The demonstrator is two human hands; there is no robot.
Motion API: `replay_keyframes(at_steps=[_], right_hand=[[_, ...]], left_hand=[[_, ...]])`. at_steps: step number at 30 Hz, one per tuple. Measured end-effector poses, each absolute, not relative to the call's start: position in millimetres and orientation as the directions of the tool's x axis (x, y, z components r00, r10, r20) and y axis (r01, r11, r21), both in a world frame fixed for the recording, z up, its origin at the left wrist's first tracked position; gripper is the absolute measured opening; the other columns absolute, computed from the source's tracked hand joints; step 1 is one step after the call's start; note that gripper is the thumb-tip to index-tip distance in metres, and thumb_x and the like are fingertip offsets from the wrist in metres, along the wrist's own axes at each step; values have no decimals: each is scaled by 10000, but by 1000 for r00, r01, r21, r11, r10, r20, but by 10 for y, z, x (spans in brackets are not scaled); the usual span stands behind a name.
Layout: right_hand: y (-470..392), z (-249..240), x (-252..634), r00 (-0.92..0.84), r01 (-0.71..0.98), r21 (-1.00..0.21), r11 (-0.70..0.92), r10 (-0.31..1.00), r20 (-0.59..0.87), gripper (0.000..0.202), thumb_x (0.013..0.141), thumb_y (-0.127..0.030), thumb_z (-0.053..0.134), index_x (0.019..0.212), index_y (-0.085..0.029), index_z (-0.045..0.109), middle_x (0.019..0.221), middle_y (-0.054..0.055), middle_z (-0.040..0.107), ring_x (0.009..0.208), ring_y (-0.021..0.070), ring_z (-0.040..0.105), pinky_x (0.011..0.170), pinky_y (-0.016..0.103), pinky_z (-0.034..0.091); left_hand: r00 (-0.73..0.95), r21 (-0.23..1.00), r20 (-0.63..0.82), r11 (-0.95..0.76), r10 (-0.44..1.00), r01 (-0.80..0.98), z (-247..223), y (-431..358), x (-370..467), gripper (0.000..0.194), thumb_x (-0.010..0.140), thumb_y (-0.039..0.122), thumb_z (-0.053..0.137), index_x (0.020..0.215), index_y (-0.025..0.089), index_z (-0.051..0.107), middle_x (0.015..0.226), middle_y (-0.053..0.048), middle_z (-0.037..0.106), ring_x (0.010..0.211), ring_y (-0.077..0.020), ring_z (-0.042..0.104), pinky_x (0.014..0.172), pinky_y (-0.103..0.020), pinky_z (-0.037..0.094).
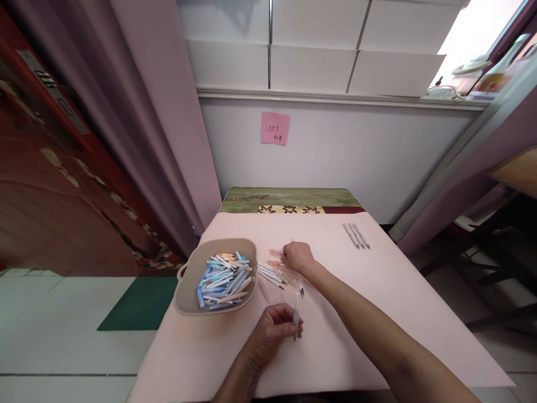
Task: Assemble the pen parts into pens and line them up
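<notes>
My left hand [274, 330] holds a pale, slim pen part [296, 310] upright between thumb and fingers, near the front of the pink-covered table. Farther back, my right hand [297, 256] has its fingers bent down over pinkish clear pen parts [276, 253]; what the fingertips grip, if anything, is hidden. Between the hands lie several white refills with dark tips [272, 275] and an orange-tinted part [274, 263]. Left of them stands a beige basket [184, 291] holding many blue, white and peach pen pieces [226, 280].
Several finished-looking pens [356, 235] lie side by side at the table's right back. The pink sheet [377, 336] covers most of the table. A pink note [275, 128] is stuck on the wall behind. Curtains hang at both sides.
</notes>
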State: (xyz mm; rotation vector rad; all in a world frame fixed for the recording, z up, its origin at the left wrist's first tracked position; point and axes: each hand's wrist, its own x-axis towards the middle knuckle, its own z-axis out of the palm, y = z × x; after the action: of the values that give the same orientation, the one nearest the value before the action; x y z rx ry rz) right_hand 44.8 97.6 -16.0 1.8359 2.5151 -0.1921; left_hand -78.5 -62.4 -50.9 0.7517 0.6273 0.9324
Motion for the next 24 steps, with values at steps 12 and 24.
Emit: replay_keyframes(at_steps=[12,24], right_hand=[[1031,-76,371,-361,931,-128,343,915,-179,196,897,-266,583,1046,-147,630,1069,93,634,940,212,622,811,373,510],[83,98,885,-158,150,-982,110,984,86,164,827,-362,563,869,-204,556,707,8,659,649,155,595,610,262,434]], left_hand=[[449,796,-152,378,881,-473,-488,-624,-782,185,604,213,794,736,110,715,657,-61,680,595,-147,575,608,-257,385],[460,787,-150,387,875,-480,-515,-608,-781,147,676,205,741,785,115,698,672,-76,696,594,-145,580,630,-265,389]])
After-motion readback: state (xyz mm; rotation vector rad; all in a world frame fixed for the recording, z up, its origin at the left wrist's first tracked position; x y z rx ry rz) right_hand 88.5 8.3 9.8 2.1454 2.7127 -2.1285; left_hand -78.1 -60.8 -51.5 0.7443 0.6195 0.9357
